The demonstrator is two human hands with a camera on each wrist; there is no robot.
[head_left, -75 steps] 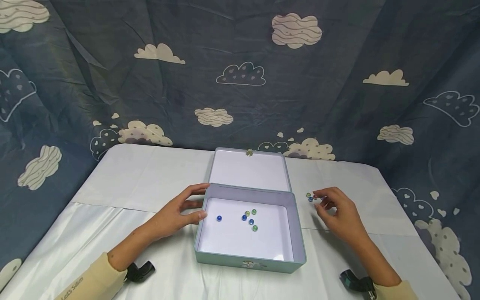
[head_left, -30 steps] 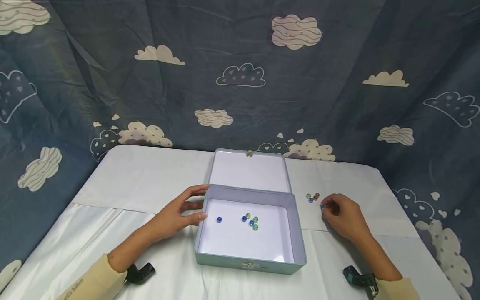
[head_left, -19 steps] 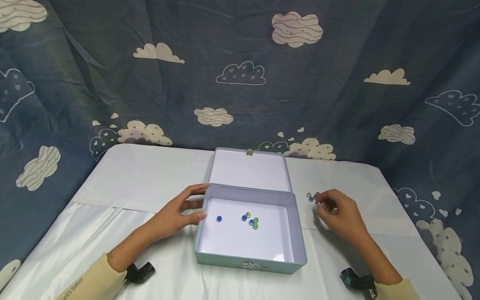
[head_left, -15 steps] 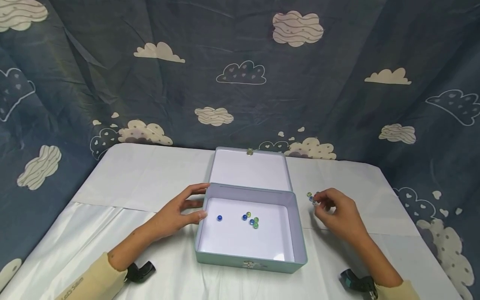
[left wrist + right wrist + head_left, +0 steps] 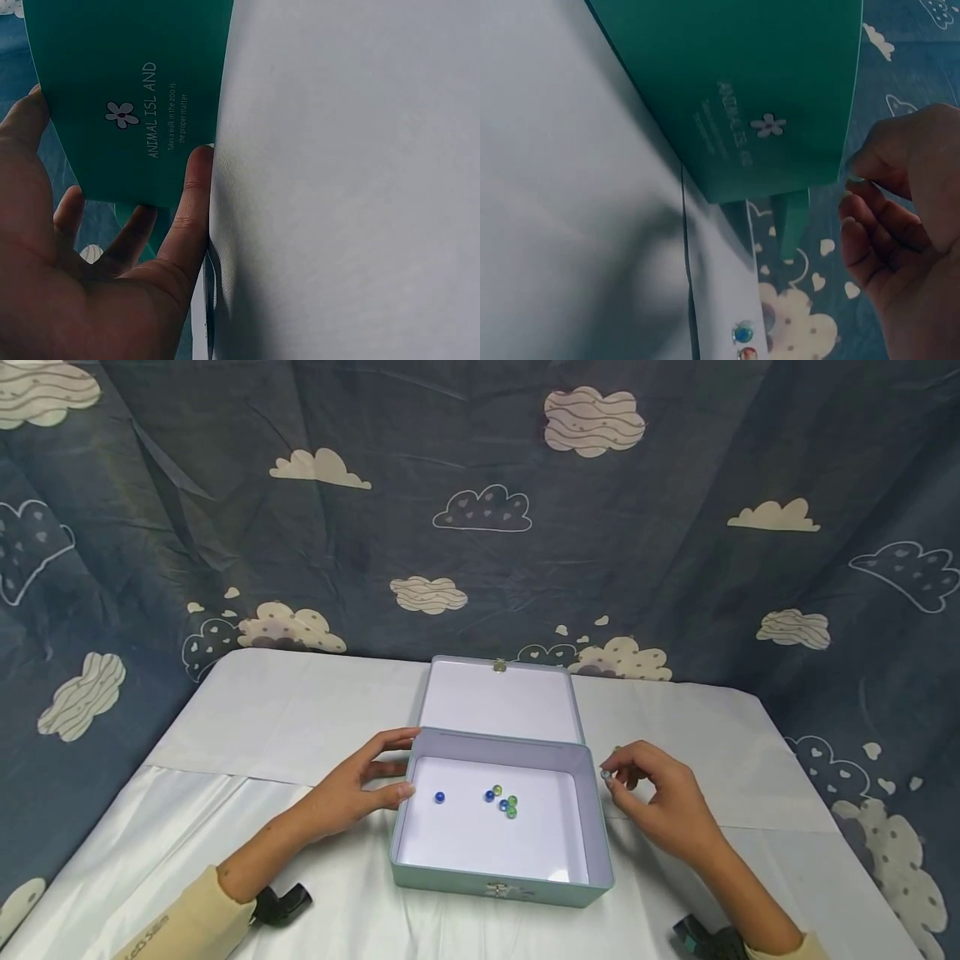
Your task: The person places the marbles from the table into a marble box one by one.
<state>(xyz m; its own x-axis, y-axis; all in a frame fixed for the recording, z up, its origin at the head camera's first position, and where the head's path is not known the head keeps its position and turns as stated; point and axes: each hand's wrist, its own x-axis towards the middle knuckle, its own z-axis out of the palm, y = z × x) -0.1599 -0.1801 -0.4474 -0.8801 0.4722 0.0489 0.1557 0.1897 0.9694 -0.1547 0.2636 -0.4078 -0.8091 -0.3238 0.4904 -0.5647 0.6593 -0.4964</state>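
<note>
A green metal box (image 5: 502,856) with a pale inside stands with its lid folded back. Several blue and green marbles (image 5: 512,812) lie on its floor, one blue marble (image 5: 439,797) apart at the left. My left hand (image 5: 360,785) rests on the box's left side, its fingers spread straight along the printed end wall (image 5: 127,60). Just outside the right wall, my right hand (image 5: 660,793) pinches a clear bluish marble (image 5: 605,774) between thumb and fingertips. Past that hand, a green-blue marble (image 5: 742,332) and a red one (image 5: 746,353) lie on the table.
The open lid (image 5: 498,702) lies behind the box, a small metal clasp (image 5: 499,667) at its far edge. A white cloth (image 5: 322,710) covers the table. A dark cloud-patterned curtain (image 5: 337,552) hangs behind and at both sides.
My right hand picked up a marble beside the small cluster on the table and moved left with it toward the box's right wall. The left hand has stayed in place.
</note>
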